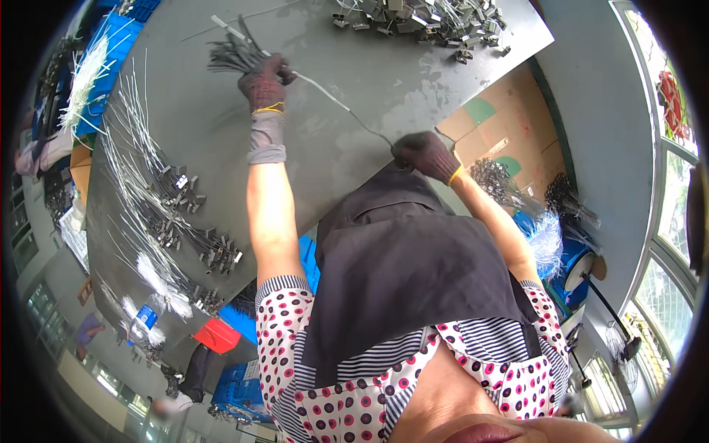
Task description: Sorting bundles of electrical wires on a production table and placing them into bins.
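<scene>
Both my hands wear dark maroon work gloves with yellow cuff edges. My left hand (266, 87), far out over the grey table, is closed around a bundle of dark grey strips (235, 55) whose loose ends fan out to the left. A thin grey cable (325, 91) with paler sections runs past that hand and slants down to the right. At the table's near edge, my right hand (427, 156) is closed on the cable's near end; its fingertips are partly hidden. The cable hangs in a slight curve between the two hands.
On the grey table (325, 155), a pile of small metal clips with wires (425, 22) lies at the far side. Several bundles of clipped cables (166, 214) spread along the left. Cardboard (509, 111) and more cable bundles (495, 181) are at the right. A red bin (216, 336) stands lower left.
</scene>
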`<state>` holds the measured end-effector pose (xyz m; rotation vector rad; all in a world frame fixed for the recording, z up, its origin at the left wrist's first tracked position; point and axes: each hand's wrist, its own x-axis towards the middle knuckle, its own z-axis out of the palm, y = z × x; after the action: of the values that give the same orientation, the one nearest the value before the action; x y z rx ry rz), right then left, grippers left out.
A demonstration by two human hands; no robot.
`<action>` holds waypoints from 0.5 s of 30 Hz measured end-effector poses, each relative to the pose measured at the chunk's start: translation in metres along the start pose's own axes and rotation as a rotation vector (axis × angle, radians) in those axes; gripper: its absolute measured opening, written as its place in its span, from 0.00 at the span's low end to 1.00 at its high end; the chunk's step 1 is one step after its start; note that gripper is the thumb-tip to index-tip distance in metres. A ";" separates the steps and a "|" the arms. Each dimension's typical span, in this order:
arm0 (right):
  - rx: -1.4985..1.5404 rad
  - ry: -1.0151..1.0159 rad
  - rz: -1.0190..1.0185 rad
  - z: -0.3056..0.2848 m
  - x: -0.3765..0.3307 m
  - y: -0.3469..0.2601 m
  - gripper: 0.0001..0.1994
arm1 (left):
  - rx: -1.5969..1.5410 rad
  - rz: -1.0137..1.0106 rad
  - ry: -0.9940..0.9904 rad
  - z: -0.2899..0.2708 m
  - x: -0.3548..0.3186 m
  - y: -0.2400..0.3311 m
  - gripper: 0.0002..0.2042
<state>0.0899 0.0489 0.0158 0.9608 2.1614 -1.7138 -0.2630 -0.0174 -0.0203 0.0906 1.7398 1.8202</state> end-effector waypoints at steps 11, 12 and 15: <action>-0.337 0.528 -0.371 -0.022 0.073 -0.055 0.20 | -0.203 -0.028 0.268 -0.066 0.026 0.028 0.09; -0.399 0.772 -0.474 -0.037 0.087 -0.056 0.21 | -0.143 0.008 0.221 -0.074 0.022 0.026 0.09; -0.590 1.020 -0.298 -0.087 0.108 -0.076 0.20 | -0.011 0.033 0.150 -0.070 -0.009 0.019 0.09</action>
<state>-0.0200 0.1598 0.0425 1.5652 3.2624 -0.5036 -0.2945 -0.0819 -0.0088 -0.0217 1.8401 1.9028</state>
